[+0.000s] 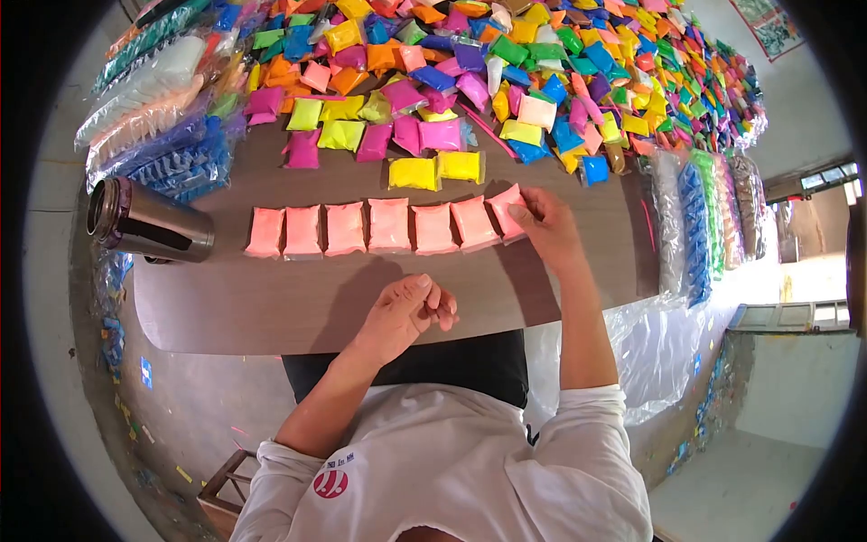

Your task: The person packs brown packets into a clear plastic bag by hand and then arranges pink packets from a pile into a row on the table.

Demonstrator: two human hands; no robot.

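Observation:
Several small pink packets (390,226) lie in a row across the table, each in clear wrap. At the right end of the row, my right hand (549,230) grips the last pink packet (507,213) by its right side, thumb on top. This packet is tilted compared with the others and sits close against its neighbour. My left hand (406,316) hovers near the table's front edge, below the middle of the row. Its fingers are loosely curled in, with nothing visible in them. Two yellow packets (436,170) lie side by side just behind the row.
A large heap of multicoloured packets (542,54) covers the back of the table (244,307). A metal flask (158,221) lies on its side at the left. Bundled plastic-wrapped packs stand at the left (144,108) and right (691,226) edges.

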